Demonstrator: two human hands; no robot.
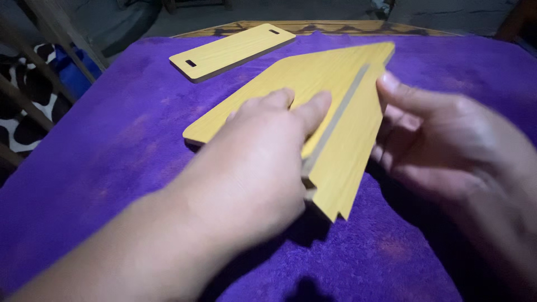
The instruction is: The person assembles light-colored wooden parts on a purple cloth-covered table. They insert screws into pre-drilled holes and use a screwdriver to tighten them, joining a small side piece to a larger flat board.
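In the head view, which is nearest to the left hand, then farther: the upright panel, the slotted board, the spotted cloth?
1. Upright panel: touching the left hand, on its right side.
2. Slotted board: lying flat on the purple cloth, beyond the hand.
3. Spotted cloth: off the table, far left.

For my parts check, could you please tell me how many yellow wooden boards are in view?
3: a slotted rectangular yellow wooden board lying alone at the far left of the purple cloth, and two larger yellow wooden boards joined between both hands. Others may be hidden.
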